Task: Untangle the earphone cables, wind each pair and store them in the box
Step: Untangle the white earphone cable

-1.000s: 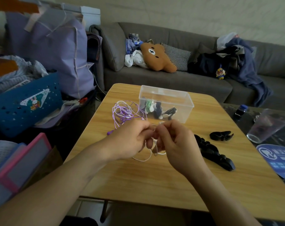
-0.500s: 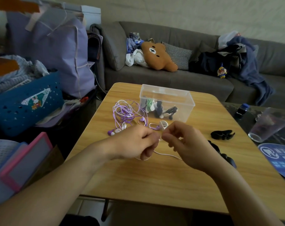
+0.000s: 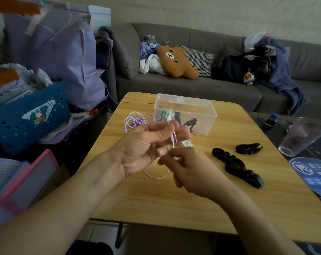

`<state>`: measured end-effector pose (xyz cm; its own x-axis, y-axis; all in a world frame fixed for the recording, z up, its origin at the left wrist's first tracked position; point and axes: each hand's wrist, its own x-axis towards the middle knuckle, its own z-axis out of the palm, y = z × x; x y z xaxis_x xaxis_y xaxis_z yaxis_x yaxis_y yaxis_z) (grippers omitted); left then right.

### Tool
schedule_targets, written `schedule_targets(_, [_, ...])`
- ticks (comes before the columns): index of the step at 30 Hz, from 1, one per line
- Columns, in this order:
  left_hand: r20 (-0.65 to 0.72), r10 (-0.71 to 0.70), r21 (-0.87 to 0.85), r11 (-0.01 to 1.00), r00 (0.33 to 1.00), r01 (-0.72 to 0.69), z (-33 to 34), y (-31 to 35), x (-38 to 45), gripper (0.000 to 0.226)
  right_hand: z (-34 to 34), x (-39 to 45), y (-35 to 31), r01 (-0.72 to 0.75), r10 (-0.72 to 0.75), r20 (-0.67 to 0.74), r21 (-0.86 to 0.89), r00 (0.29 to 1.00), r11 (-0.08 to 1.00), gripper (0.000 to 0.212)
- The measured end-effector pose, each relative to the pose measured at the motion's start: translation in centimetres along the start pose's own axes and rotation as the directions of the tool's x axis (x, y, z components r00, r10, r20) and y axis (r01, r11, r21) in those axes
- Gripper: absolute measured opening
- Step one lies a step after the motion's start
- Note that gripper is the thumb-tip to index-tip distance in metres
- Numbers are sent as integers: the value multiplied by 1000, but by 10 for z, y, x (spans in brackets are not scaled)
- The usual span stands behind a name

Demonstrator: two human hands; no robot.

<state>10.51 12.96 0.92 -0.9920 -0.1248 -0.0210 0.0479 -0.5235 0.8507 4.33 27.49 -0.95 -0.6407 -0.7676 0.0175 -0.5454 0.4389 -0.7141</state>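
White earphone cable [image 3: 157, 174] is being wound above the table [image 3: 174, 205], its plug end pinched in the left hand [image 3: 143, 150] while the right hand [image 3: 191, 172] pinches the trailing loop, so next likely comes another wrap before boxing.

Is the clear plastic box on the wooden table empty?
No. The clear plastic box already holds wound earphones, green-white and dark, seen through its wall.
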Motion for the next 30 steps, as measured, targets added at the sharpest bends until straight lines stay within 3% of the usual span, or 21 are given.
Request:
schedule_targets(4, [-101,193,228,959,976,-167,-1,-2,1,26,2,-4,-5,82,-81,13,-65,997,995,29])
schedule_targets(7, [-90,373,580,774,924,-256,-2,-6,0,24,-4,-9,-11,136,-136,98,8,986,991,26])
schedule_targets(9, [-31,401,692,669,915,-270,-5,-10,1,15,-14,-11,-12,167,-175,73,106,982,980,23])
schedule_targets(13, [55,305,760,605,951,-238,-9,-12,3,4,-29,-12,-9,211,-201,-71,194,977,958,19])
schedule_targets(19, [171,48,743,650,984,-160,-8,-4,-1,27,-39,-9,1,169,-87,-334,223,939,960,15])
schedule_targets(22, [195,-44,707,699,980,-110,-9,-1,-1,25,-42,-8,5,137,-27,-367,277,930,951,12])
schedule_targets(26, [235,-211,730,683,949,-29,-11,1,-3,21,-40,-6,7,78,68,-350,387,934,919,20])
schedule_targets(30, [198,-161,617,787,967,5,-8,3,-3,15,-40,-4,10,41,138,-325,488,936,872,18])
